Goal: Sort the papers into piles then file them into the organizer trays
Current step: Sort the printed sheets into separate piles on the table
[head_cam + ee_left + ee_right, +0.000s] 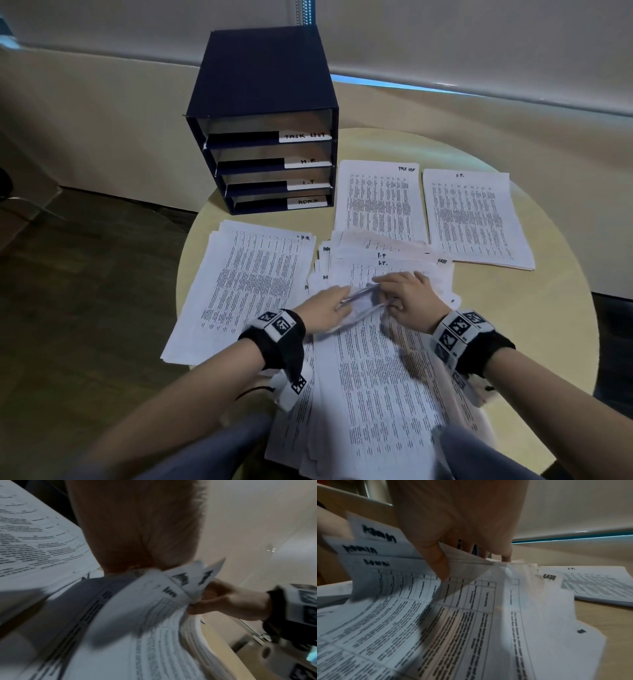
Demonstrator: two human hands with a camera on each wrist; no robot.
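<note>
Both hands, left hand (329,306) and right hand (407,301), pinch lifted sheets (363,301) of unsorted stack (376,377); right wrist view alone reads ADMIN headings (379,535).

This looks like an office. A dark blue organizer (263,116) with four stacked trays stands at the back of a round, pale wooden tabletop (534,308); its white labels (305,136) read TASK LIST, H.R., I.T. and ADMIN. Piles of printed sheets (380,198) with dense tables of text lie spread over the tabletop, hand-marked in the corners with the same headings. Behind the tabletop runs a plain beige wall (102,113) with a lowered roller blind (479,44) above it. The floor (68,274) to the left is dark.
</note>
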